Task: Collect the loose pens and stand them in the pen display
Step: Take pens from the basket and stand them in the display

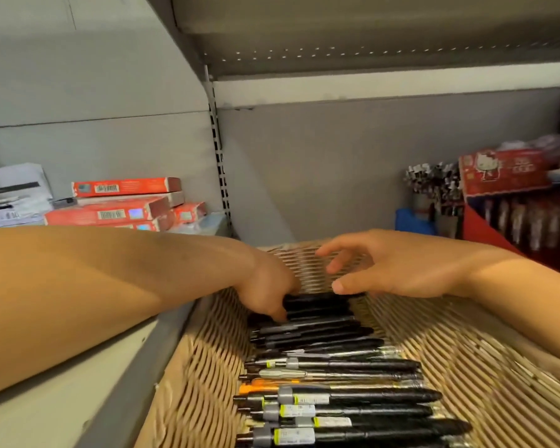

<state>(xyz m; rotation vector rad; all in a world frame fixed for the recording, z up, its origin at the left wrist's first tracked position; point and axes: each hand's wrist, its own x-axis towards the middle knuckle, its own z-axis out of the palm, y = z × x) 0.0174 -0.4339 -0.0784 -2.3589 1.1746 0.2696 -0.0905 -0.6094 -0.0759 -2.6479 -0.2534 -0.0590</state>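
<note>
A woven basket (204,376) on a shelf holds several black pens (346,397) lying side by side in a row, some with yellow-green labels. My left hand (267,286) reaches down into the far end of the row, its fingers curled on the dark pens there. My right hand (398,270) hovers over the basket's far end with fingers spread and relaxed, holding nothing. A red pen display (511,218) with upright pens stands at the right.
Red flat boxes (110,208) are stacked on the shelf at the left, beside white packages. A cup of silver-topped pens (430,185) and a red cartoon-cat box (501,173) stand at the right. A grey shelf overhangs above.
</note>
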